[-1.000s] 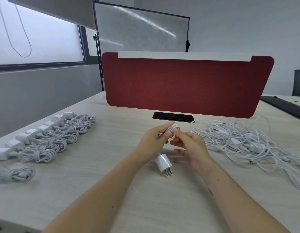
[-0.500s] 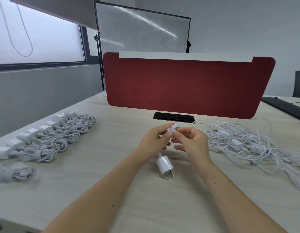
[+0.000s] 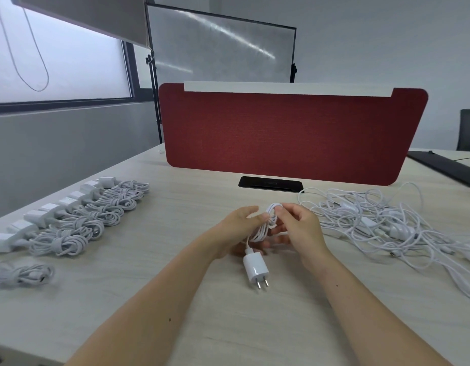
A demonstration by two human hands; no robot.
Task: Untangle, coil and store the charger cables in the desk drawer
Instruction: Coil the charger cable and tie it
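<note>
A white coiled charger cable (image 3: 266, 224) is held above the desk between both hands. My left hand (image 3: 237, 231) grips the bundle from the left, thumb on top. My right hand (image 3: 299, 228) pinches the top loop of the coil from the right. The cable's white plug adapter (image 3: 255, 270) hangs below the hands, prongs pointing toward me. A tangled heap of white cables (image 3: 381, 223) lies on the desk to the right. A row of several coiled chargers (image 3: 78, 220) lies at the left. No drawer is in view.
A lone coiled cable (image 3: 20, 274) lies near the desk's left front edge. A red divider panel (image 3: 289, 133) stands across the back of the desk, with a black cable port (image 3: 270, 184) at its foot. A dark flat object (image 3: 444, 167) lies far right.
Both hands have stayed over the same spot, working the coil. The right hand's fingers have shifted on the top loop, and the adapter hangs slightly lower.
</note>
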